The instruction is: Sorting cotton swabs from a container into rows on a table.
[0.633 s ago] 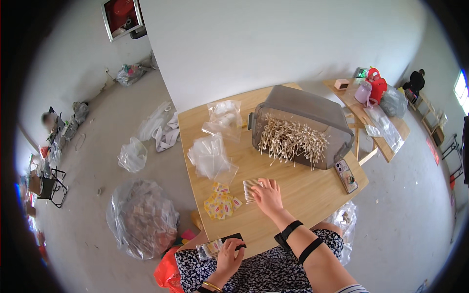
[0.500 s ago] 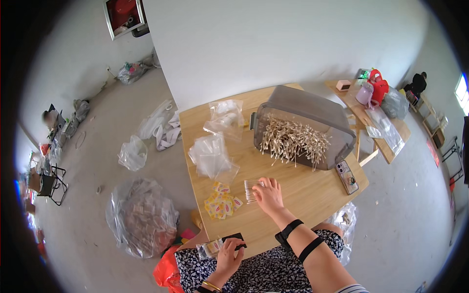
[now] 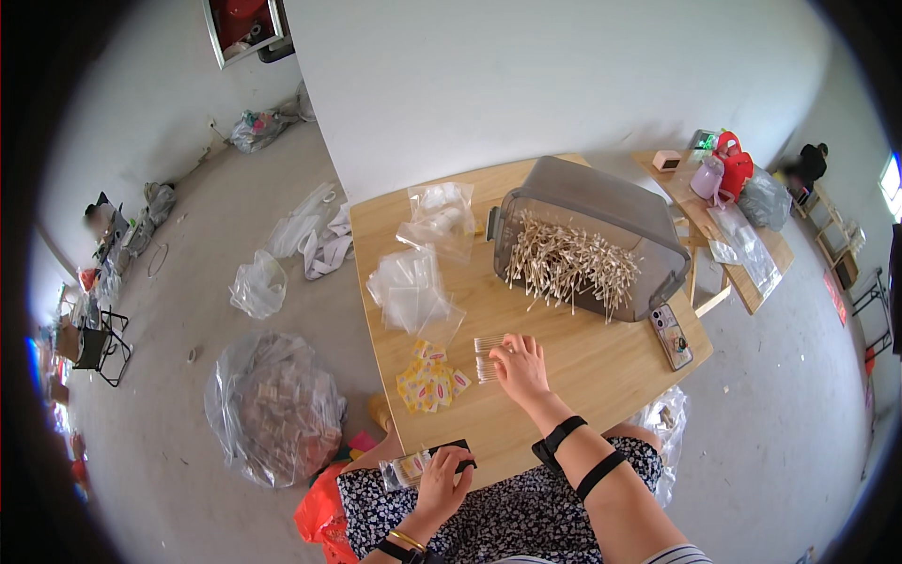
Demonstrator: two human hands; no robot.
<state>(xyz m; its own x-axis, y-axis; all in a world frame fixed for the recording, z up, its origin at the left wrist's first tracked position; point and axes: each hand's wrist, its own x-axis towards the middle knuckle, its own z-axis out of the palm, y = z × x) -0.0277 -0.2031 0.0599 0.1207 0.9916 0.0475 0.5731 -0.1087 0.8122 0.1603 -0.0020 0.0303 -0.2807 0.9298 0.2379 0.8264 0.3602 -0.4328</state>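
Note:
My right hand (image 3: 523, 367) is over the right ends of a row of cotton swabs (image 3: 487, 369) lying side by side on the wooden table (image 3: 564, 390). Its fingers are bent but apart, their tips touching the swabs, and a narrow gap splits the row in two. At the table's front edge, my left hand (image 3: 444, 481) rests with parted fingers over a flat black object (image 3: 459, 447). Beside it sits a small clear bag (image 3: 402, 471) with swabs and a yellow card inside. The fingers partly cover both.
A tipped grey plastic bin (image 3: 601, 216) full of loose swabs occupies the back right. Yellow-and-white cards (image 3: 432, 383) and empty clear bags (image 3: 409, 291) lie leftward. A phone (image 3: 670, 336) sits by the right edge. On the floor stands a big filled plastic bag (image 3: 272, 404).
The row of swabs has parted into two groups under my right hand, whose fingers have shifted slightly. My left hand stays by the black object. The whole view has tilted a little.

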